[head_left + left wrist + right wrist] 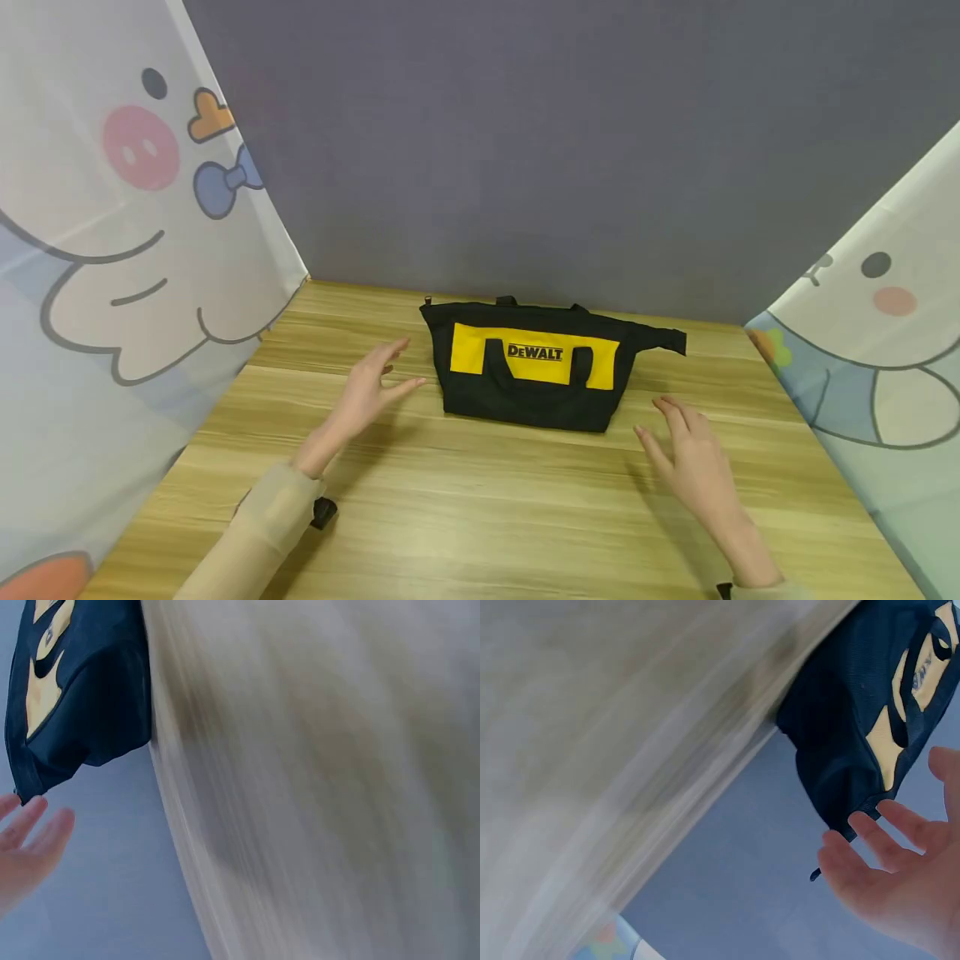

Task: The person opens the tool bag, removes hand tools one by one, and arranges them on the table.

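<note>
Black-and-yellow tapered fabric bag (pixel 540 371) between them, our left hand (pixel 366 390) and right hand (pixel 694 465) hover empty, fingers loose, apparently spaced for its width.

Matt cloth bag (pixel 537 371), wood-grain tabletop (pixel 487 508)

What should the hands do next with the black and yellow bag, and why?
Probably ease the left hand and right hand inward to the sides of the bag. In the head view they sit on either side of it with a gap, and both are empty, so closing in evenly seems a sensible small step.
</note>
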`<action>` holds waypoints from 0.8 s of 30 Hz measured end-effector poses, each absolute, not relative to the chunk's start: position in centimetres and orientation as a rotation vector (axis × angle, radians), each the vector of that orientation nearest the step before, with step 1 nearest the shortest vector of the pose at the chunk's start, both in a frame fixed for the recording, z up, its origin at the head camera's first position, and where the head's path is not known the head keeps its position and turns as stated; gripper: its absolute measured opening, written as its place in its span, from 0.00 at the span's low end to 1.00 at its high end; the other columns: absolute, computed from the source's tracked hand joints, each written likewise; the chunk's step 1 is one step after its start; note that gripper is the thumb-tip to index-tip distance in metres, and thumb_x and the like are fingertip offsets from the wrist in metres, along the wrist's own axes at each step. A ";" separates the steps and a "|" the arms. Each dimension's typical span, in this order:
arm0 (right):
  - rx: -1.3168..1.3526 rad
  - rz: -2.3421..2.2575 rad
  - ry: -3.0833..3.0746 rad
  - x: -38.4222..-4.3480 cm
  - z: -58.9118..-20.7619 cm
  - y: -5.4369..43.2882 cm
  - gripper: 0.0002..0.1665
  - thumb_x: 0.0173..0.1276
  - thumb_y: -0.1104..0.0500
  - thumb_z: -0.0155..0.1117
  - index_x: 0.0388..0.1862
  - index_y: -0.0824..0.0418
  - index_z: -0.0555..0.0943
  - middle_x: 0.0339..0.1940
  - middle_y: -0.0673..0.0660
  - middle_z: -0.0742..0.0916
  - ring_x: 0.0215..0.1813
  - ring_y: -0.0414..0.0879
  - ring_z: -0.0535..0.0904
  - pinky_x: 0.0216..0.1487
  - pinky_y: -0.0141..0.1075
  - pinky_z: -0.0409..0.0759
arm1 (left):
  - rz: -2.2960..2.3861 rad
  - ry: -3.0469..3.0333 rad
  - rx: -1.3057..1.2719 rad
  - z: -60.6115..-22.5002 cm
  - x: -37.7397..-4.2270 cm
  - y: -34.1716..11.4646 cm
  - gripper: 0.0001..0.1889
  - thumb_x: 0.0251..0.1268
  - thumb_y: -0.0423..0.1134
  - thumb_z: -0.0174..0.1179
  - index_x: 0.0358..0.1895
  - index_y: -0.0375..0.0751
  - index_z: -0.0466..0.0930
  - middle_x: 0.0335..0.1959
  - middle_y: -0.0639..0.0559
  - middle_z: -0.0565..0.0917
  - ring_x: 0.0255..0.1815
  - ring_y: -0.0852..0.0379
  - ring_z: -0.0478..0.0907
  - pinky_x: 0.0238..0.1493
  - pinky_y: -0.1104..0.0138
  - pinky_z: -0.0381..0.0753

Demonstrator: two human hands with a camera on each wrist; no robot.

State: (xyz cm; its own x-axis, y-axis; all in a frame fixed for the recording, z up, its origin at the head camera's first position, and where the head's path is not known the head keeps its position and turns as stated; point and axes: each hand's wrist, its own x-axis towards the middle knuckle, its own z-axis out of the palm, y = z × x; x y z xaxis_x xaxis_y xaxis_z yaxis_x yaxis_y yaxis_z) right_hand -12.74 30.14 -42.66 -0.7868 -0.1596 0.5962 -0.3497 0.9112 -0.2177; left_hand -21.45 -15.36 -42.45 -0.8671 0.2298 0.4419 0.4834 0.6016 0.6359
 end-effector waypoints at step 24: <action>0.550 0.482 -2.395 -18.7 -38.4 25.9 0.27 0.53 0.65 0.78 0.52 0.71 0.80 0.51 0.67 0.83 0.53 0.62 0.79 0.53 0.54 0.78 | -1.645 -2.442 -0.342 -42.1 -26.0 -15.4 0.31 0.61 0.41 0.70 0.65 0.33 0.72 0.59 0.32 0.80 0.58 0.39 0.80 0.58 0.49 0.82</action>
